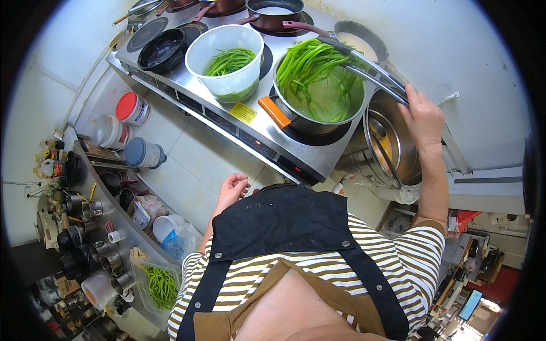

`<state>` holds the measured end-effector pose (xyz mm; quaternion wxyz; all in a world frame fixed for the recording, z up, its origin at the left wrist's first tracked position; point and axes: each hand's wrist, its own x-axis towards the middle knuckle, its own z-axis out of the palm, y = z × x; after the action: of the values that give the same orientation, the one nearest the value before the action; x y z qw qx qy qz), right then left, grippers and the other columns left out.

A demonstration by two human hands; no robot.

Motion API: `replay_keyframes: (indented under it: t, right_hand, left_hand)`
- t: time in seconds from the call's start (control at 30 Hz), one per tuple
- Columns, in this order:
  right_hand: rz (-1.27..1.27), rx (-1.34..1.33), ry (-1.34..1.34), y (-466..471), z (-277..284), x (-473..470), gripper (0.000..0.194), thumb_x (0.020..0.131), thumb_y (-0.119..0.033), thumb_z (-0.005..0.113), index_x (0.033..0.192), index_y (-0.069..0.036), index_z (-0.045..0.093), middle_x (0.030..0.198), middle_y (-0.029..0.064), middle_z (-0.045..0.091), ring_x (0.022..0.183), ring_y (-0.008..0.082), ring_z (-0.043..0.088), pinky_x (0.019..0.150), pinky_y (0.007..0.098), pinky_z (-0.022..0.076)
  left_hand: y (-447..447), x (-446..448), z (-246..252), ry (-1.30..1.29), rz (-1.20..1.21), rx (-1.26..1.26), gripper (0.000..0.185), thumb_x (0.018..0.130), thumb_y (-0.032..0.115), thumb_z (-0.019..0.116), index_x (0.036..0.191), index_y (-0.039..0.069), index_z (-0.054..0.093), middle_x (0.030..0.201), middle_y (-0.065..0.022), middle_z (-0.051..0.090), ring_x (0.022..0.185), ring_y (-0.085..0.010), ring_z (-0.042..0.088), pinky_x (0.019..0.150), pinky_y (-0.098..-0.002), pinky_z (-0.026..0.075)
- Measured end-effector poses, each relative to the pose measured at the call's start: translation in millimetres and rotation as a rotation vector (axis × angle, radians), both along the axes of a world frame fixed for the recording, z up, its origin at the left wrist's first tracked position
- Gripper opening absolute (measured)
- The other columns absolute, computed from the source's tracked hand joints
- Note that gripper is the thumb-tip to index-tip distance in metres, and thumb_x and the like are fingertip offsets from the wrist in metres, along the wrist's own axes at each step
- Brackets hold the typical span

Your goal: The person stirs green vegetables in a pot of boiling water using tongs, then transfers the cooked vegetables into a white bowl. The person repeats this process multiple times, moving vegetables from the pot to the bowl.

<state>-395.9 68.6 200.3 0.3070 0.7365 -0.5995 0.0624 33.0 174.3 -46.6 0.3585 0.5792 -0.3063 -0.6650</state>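
Note:
My right hand (423, 117) grips a pair of metal tongs (377, 72) that reach over a steel pot (294, 121) from the right. Between the dark tong tips is a bundle of green vegetable stems (313, 55), its lower strands trailing into the liquid in the pot. The pot stands on an induction hob of the steel cooktop (337, 149), its orange handle (274, 111) towards me. My left hand (233, 187) hangs in front of the cooktop, holding nothing visible, fingers loosely curled. Left of the pot, a white plastic tub (194, 55) holds more green stems.
A saucepan of pale liquid (356, 40) sits behind the pot. To the tub's left is a black bowl (162, 51). A large steel stockpot (371, 157) with a ladle stands right of the cooktop. Lidded buckets (132, 108) stand left on the floor. A side counter carries steel cups (111, 261).

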Motion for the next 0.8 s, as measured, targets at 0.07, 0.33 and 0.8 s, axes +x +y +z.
replay_keyframes:
  t: [0.07,0.33,0.8]
  right_hand:
    - [0.014,-0.018,-0.024,-0.2,5.6,-1.7,0.045,0.071,-0.025,0.07,0.113,-0.015,0.055,0.076,0.0048,0.055,0.065,0.0245,0.059,0.056,0.0363,0.0483]
    - [0.012,-0.088,0.019,0.0,24.3,-5.0,0.044,0.073,-0.026,0.069,0.114,-0.016,0.055,0.077,0.0036,0.055,0.064,0.0235,0.059,0.055,0.0355,0.0472]
    - [-0.027,-0.164,0.033,3.2,55.9,-3.7,0.044,0.075,-0.031,0.067,0.116,-0.019,0.055,0.078,0.0034,0.057,0.065,0.0232,0.059,0.055,0.0354,0.0471]
  left_hand:
    - [-1.3,-0.2,0.3,0.002,0.001,-0.002,0.019,0.086,0.015,0.059,0.102,0.006,0.056,0.08,-0.0015,0.061,0.064,-0.0056,0.051,0.053,-0.0186,0.039]
    - [-3.6,-0.7,0.3,-0.012,0.002,0.012,0.02,0.085,0.015,0.06,0.102,0.006,0.056,0.081,-0.0017,0.062,0.063,-0.0056,0.051,0.054,-0.0191,0.039]
    - [-2.1,2.9,1.8,-0.007,0.004,-0.019,0.019,0.084,0.013,0.06,0.1,0.004,0.056,0.077,-0.0022,0.061,0.061,-0.0059,0.051,0.05,-0.0191,0.039]
